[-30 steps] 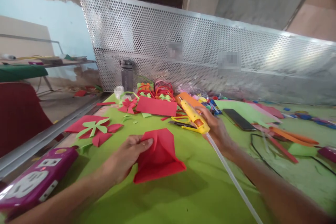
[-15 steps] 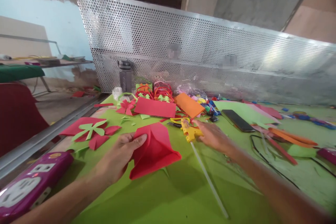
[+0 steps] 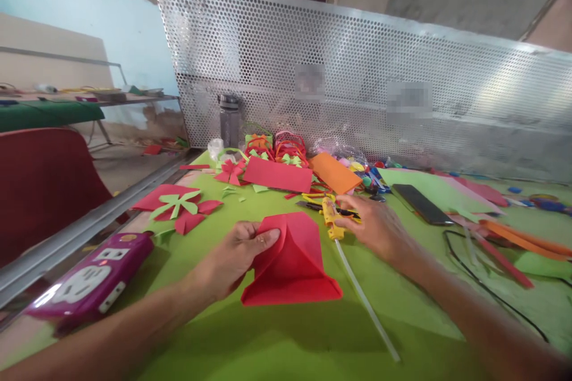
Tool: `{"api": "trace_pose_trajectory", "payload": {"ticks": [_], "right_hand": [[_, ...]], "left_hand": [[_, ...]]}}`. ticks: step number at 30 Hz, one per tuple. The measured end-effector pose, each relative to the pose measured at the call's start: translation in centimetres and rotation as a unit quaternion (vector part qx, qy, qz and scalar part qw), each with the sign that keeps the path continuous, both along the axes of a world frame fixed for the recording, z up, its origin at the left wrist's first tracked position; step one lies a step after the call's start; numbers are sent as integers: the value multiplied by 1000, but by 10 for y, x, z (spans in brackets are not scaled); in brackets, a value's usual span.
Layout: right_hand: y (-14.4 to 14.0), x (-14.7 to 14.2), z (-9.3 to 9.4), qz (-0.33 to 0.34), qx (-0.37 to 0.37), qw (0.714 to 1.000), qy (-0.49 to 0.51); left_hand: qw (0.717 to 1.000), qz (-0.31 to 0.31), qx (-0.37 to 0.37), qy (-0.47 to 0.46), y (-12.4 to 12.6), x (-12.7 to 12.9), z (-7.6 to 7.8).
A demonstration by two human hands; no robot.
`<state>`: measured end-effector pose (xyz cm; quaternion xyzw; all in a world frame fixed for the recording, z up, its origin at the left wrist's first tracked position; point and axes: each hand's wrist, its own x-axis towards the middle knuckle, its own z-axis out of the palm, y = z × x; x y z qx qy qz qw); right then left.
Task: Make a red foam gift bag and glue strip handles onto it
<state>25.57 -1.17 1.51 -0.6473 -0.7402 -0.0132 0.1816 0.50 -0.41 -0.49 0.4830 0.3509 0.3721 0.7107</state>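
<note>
Fingers of left hand [image 3: 232, 256] pinch red paper [image 3: 292, 262] edge.

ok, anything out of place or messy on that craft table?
Nothing damaged or spilled. Small green paper scraps lie scattered on the green table cover. The purple power strip sits at the table's left edge. The left hand pinches the folded red paper; the right hand rests on the yellow glue gun.

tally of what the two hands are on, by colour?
Red: 1, folded red paper, pinched by the left hand.
Yellow: 1, glue gun, under the right hand.
Total: 2
</note>
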Motion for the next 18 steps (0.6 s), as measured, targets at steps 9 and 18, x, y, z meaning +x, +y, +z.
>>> {"api": "trace_pose_trajectory", "payload": {"ticks": [9, 18], "right_hand": [[-23, -55, 4, 168, -142, 904, 366], [-31, -55, 7, 142, -100, 909, 378]], "left_hand": [[984, -109, 124, 62, -10, 9, 5], [971, -169, 124, 113, -5, 3, 5]]}}
